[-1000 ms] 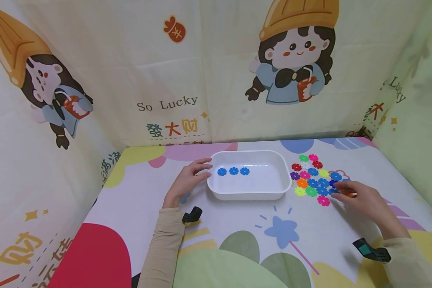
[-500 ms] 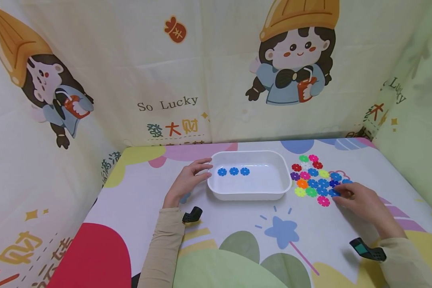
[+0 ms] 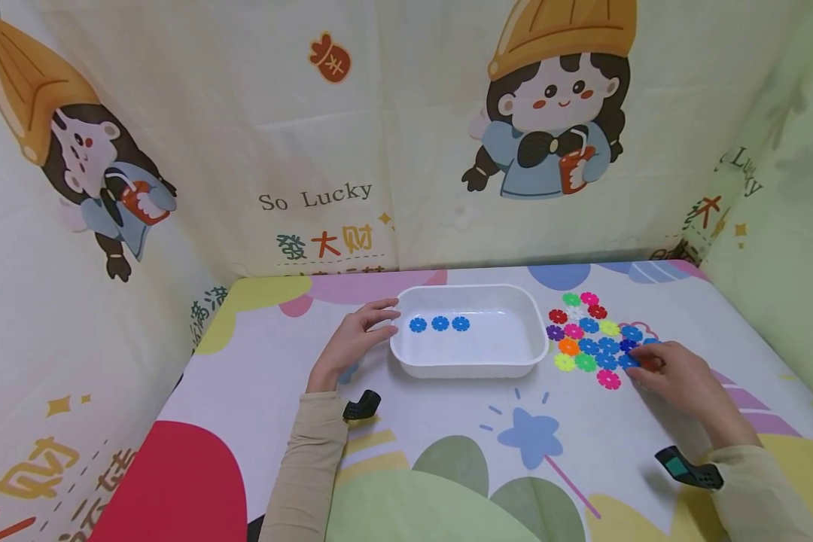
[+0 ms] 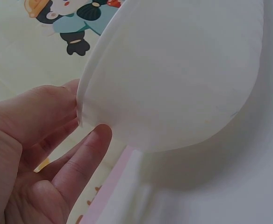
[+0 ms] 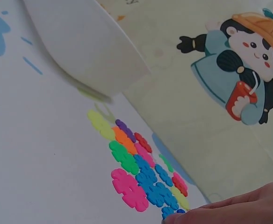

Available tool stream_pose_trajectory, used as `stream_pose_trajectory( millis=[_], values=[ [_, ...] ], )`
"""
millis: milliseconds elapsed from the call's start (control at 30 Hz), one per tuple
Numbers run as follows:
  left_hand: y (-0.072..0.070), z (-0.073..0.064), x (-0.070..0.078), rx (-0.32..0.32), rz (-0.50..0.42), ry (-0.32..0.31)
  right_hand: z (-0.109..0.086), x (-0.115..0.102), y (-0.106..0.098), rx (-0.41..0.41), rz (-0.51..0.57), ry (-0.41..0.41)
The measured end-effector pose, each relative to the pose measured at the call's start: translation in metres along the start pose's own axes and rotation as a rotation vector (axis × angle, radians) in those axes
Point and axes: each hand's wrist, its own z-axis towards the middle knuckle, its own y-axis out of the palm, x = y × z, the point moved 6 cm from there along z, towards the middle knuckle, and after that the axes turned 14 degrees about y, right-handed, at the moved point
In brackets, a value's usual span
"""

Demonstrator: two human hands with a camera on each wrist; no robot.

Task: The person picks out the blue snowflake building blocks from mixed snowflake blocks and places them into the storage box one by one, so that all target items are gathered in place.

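Fingers of my left hand [image 3: 352, 342] touch the left rim of a white rectangular tray [image 3: 467, 370]; the left wrist view has one fingertip against its outer wall. Three blue snowflake discs [image 3: 440, 324] lie in a row inside the tray, towards its left. To the right, my right hand [image 3: 680, 380] has thumb and finger brought together at the edge of a blue snowflake disc [image 3: 628, 361], pinching it at the near right of a colourful group. Something reddish-orange shows beneath its curled fingers. Only this hand's fingertips show in the right wrist view, beside blue discs [image 5: 156, 192].
Loose discs lie flat right of the tray, among them a pink disc [image 3: 608, 379], a green disc [image 3: 586, 362], an orange disc [image 3: 569, 345] and several more blue ones. A printed cloth [image 3: 447, 421] covers the table, with a patterned curtain [image 3: 420, 150] behind.
My right hand has shifted slightly left, its fingertips closing in on the blue disc; the orange piece seen under it is now mostly covered. My left hand and the tray stay put.
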Motion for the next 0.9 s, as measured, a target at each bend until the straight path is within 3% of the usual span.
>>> stream_pose_trajectory(
  millis=[533, 900],
  values=[
    [0.0010, 0.0019, 0.0047, -0.026, -0.015, -0.029, 0.0017, 0.0004, -0.0003, -0.012, 0.004, 0.001],
    [-0.0003, 0.0001, 0.0011, 0.007, -0.009, -0.010, 0.0030, 0.0061, 0.0000, 0.010, -0.012, 0.035]
  ],
)
